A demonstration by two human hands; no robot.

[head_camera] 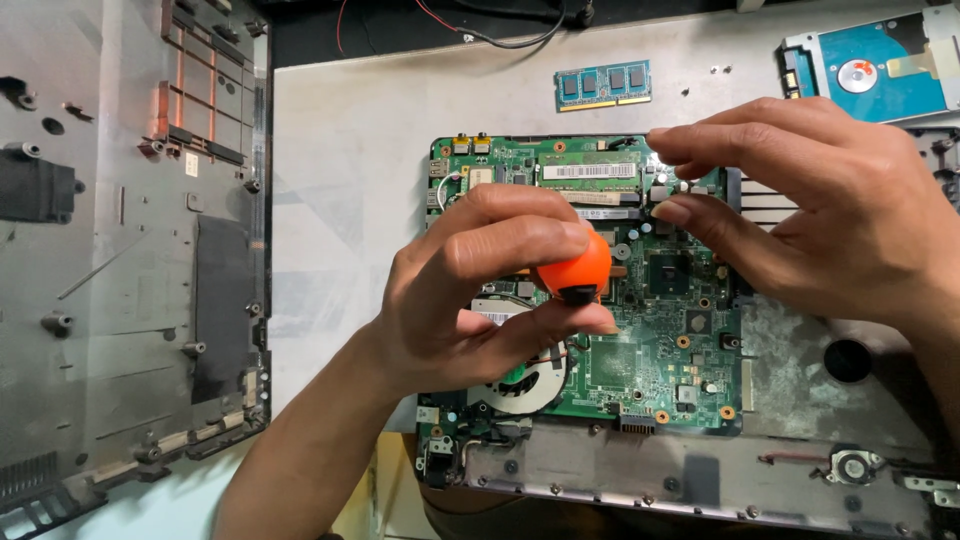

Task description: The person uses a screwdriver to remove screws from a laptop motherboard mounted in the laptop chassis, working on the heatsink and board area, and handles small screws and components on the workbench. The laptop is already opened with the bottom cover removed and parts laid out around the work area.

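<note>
— Screwdriver (572, 268) first: where have you got it?

— Your left hand (470, 290) has it. The fingers (500, 245) are curled shut round the orange handle, thumb underneath, so the round end sits in the cup of the hand. Held like that, you can bear down on the shaft; the tip is hidden below your fingers, so I cannot tell what it touches.

— And the other hand?

— Your right hand (820, 215) hangs over the board (640, 330), just right of the orange handle. Its fingers are nearly pinched, thumb and forefinger close together at the board's top edge by the memory slot (590, 172). Whether they grip anything small, I cannot tell.

— What lies around your fingers?

— Below the left hand, the fan (525, 385) peeks out. Beyond the right fingertips a loose memory stick (603, 84) rests on the bench (350, 150), set clear of the board. Further right, the blue hard drive (870, 70). Far left of your left hand, the grey bottom cover (110, 250) lies inside up, out of your way.
</note>
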